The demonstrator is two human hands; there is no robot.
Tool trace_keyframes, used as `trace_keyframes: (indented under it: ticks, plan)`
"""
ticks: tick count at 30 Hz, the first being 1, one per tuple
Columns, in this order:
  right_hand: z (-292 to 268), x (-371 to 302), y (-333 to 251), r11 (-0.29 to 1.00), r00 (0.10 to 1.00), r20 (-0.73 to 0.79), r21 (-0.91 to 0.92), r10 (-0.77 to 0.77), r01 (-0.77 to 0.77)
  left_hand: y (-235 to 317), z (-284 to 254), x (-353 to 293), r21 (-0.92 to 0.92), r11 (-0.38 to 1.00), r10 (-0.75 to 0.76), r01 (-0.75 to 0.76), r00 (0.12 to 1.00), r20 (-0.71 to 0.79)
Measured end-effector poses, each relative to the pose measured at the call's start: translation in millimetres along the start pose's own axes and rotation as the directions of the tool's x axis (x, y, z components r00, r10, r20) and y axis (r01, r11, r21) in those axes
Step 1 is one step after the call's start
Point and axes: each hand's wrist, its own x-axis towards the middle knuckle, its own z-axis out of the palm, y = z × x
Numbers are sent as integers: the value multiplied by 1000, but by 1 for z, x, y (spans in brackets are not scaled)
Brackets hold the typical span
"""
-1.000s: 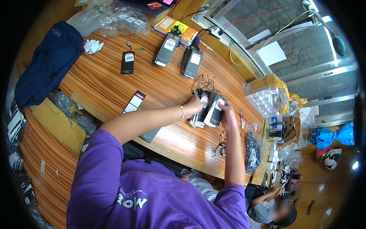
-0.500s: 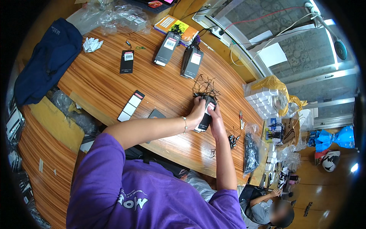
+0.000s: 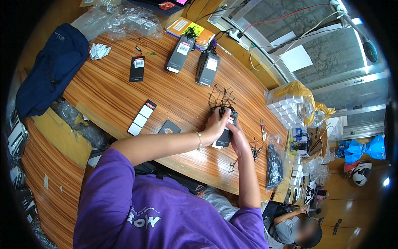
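Observation:
A thick stack of black hang tags (image 3: 224, 139) with white labels is gripped between my two hands, over the right half of the table. My left hand (image 3: 214, 128) wraps the stack's left side, its thumb on the top tag. From the right, my right hand (image 3: 238, 137) closes on the stack, fingers partly hidden. Loose black strings (image 3: 221, 98) fan out from the stack's far end. A single tag with white panels (image 3: 142, 118) and a dark tag with a round-cornered edge (image 3: 169, 127) lie left of my hands.
Two bundled tag stacks (image 3: 180, 54) (image 3: 207, 69) and a lone tag (image 3: 137, 69) lie farther back. Red-handled snippers (image 3: 263, 130) and a plastic bag of black strings (image 3: 274, 164) are at right. Small white boxes (image 3: 286, 108) stand beyond. Another person (image 3: 286, 226) sits at lower right.
Both hands have shifted slightly downward with the stack. My left thumb and fingers have moved across the stack's top, and my right hand has turned a little around its side.

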Motion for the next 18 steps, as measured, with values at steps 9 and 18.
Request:
trace_keyframes:
  ticks: [9, 18]
  plan:
    - [8, -4, -1, 995, 997, -34, -73, -70, 67, -2, -2, -10, -168, 986, 5, 10, 996, 87]
    - [-44, -5, -74, 879, 981, 101, -466, 167, -102, 14, -18, -27, -169, 981, -55, 100, 966, 254]
